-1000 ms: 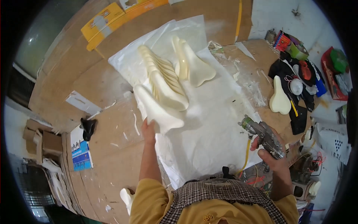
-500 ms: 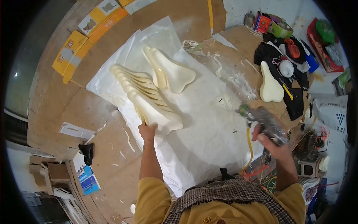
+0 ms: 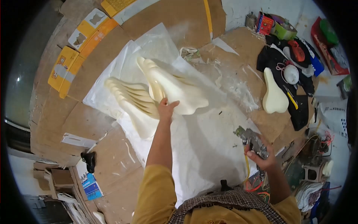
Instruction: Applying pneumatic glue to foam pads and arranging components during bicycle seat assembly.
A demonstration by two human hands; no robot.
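Brown board (image 3: pixel 112 123) covered the floor, its seams and curled edges running left and far. A white sheet (image 3: pixel 209 145) lay over the middle, its far corner near the yellow cartons (image 3: pixel 80 44) and its near edge under the person's body; the widest bare stretch of it lay between the two arms. Two fans of cream saddle shells sat on the sheet's far left part: the left stack (image 3: pixel 130 102) reached the sheet's left edge, the right stack (image 3: pixel 167 87) leaned just beside it. A black cloth (image 3: pixel 298 108) with clutter crowded the right edge, and a single shell (image 3: pixel 274 93) lay at its left border. The left hand (image 3: pixel 166 110) pinched the wide end of the right stack. The right hand (image 3: pixel 263 158) was clenched round a spray gun (image 3: pixel 250 139) over the sheet's right edge.
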